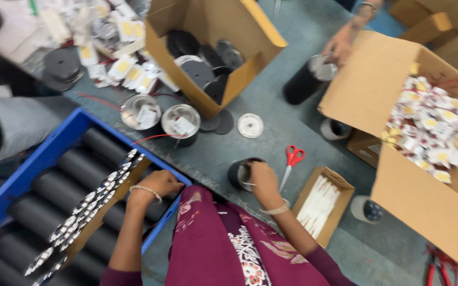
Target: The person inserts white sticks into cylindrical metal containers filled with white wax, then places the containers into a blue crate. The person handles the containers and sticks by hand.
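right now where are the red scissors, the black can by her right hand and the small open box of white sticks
red scissors (294, 155), head view, on the red handles
black can (238, 174), head view, on its dark side wall
small open box (342, 181), head view, on its cardboard flap

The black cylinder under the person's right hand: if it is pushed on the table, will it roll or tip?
The black cylinder stands upright on its flat end, so it would probably slide, not roll. It looks short and wide, so tipping seems unlikely. The right hand grips its rim, which suggests a stiff wall.

Head cam, steep down-look, near over worktable.
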